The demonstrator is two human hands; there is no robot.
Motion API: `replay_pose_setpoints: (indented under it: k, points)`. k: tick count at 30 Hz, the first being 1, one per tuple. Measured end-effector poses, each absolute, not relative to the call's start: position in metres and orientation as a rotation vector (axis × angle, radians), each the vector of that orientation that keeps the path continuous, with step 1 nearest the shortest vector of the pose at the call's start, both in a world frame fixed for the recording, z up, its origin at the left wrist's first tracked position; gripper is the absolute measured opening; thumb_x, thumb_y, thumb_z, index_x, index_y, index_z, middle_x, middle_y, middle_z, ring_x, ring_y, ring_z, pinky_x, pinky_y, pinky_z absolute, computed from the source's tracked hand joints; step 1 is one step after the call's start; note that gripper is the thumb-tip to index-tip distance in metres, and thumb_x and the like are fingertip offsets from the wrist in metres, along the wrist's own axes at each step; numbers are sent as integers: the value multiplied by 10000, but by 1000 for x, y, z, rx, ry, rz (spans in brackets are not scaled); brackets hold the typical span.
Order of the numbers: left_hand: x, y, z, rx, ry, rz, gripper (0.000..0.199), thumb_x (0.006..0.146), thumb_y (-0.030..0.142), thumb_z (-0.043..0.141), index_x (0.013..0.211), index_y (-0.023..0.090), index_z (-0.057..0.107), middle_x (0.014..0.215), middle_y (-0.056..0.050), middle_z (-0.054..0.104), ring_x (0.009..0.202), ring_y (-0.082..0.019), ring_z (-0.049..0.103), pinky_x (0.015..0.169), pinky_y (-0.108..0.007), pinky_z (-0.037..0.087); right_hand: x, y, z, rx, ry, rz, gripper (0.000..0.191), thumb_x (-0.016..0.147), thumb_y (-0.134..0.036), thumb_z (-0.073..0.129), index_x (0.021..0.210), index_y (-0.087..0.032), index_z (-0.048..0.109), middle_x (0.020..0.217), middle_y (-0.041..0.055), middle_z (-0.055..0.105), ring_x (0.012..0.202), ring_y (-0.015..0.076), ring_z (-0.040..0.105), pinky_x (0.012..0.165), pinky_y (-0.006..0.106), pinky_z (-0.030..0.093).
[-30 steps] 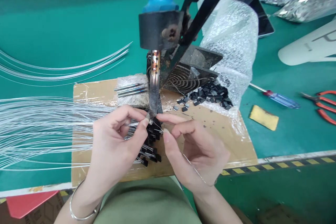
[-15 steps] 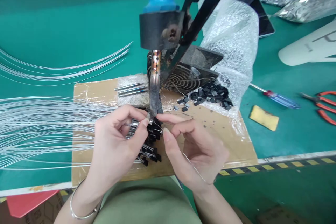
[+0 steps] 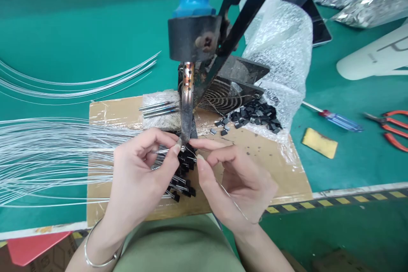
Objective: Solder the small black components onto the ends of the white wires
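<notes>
My left hand [image 3: 143,174] pinches a thin white wire [image 3: 162,151] between thumb and forefinger, its end right under the tip of a soldering iron [image 3: 186,114]. The iron hangs tip down from a black clamp. In my right hand [image 3: 239,178] a strand of solder wire [image 3: 234,202] runs across the palm and out past the thumb toward the tip. My right forefinger reaches close to the same spot. Exactly what touches the tip is hidden by the fingers. Below lie several black connectors [image 3: 183,189] on wire ends.
A bundle of white wires [image 3: 47,153] spreads left over cardboard [image 3: 255,178]. Behind the iron are a fan [image 3: 223,95] and a pile of black pieces [image 3: 258,114] by bubble wrap [image 3: 283,51]. A screwdriver [image 3: 342,121], yellow sponge [image 3: 319,142] and red-handled pliers [image 3: 395,127] lie right.
The whole view has shifted very slightly. Both hands keep the same grip and position at the iron's tip.
</notes>
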State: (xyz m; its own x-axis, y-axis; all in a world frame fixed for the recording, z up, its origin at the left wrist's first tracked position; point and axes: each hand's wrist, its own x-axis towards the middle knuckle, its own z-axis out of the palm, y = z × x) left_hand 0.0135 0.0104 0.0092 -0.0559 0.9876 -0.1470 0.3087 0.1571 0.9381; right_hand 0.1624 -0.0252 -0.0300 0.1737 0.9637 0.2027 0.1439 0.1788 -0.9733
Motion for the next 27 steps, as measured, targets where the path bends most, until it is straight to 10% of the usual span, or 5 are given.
replay_pose_setpoints:
  k: [27]
  points:
    - [14, 10, 8, 1312, 1530, 950, 125, 829, 102, 741, 748, 197, 739, 759, 12, 742, 606, -90, 617, 526, -185, 439, 164, -24, -29, -1252, -1236, 883, 202, 909, -55, 727, 865, -245, 674, 1115, 31, 848, 1028, 221, 824, 848, 328, 634]
